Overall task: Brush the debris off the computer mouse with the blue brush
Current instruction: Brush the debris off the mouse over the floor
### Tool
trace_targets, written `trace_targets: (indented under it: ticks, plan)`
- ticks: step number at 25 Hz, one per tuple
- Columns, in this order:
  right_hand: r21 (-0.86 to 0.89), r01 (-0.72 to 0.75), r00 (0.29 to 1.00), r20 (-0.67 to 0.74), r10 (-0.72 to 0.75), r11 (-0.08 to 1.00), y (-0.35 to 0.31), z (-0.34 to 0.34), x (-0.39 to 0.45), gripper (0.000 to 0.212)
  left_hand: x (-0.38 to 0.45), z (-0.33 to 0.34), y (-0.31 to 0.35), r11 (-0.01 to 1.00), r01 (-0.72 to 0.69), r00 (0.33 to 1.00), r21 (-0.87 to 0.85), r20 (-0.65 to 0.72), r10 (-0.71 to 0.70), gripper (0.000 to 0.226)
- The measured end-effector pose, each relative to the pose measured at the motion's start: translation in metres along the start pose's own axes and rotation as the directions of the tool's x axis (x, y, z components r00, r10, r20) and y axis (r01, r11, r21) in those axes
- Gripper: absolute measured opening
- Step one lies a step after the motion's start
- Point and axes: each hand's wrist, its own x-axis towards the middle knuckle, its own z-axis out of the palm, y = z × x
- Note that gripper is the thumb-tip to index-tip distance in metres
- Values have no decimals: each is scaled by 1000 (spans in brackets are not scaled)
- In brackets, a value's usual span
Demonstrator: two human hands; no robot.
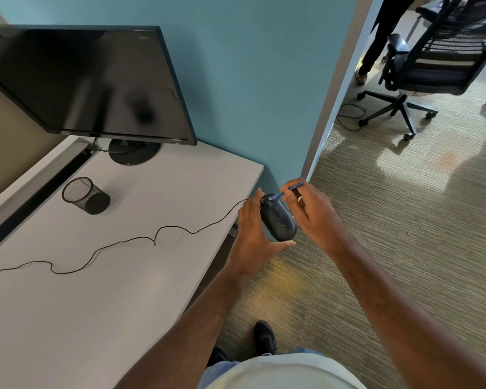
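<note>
Where white desk (101,290) ends, striped carpet (390,248), teal wall (250,80), dark monitor (87,82).

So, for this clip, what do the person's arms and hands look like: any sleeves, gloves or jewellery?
Both forearms are bare to the bottom of the frame, with no sleeves showing. The left hand and the right hand wear no gloves. No watch or wristband shows on either wrist. A small pale spot near the right hand's fingers could be a ring, but it is too small to tell.

On the desk (124,290), the monitor (90,82) stands behind the mesh cup (85,195); the chair (432,66) is far right.
</note>
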Motion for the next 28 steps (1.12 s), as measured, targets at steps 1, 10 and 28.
trace_targets:
  ticks: [1, 10, 28]
  plan:
    - [-10, 9, 1000, 6, -9, 1000, -1, 0, -1, 16, 0, -1, 0, 1000, 6, 1000, -3, -1, -6, 129]
    - [-48, 41, 997, 65, -38, 998, -4, -6, -29, 7, 0, 0, -4, 999, 0, 999, 48, -48, 2, 130]
    - [-41, 117, 987, 111, -112, 992, -5, 4, -25, 17, 3, 1, -7, 991, -61, 996, 116, -59, 68, 129]
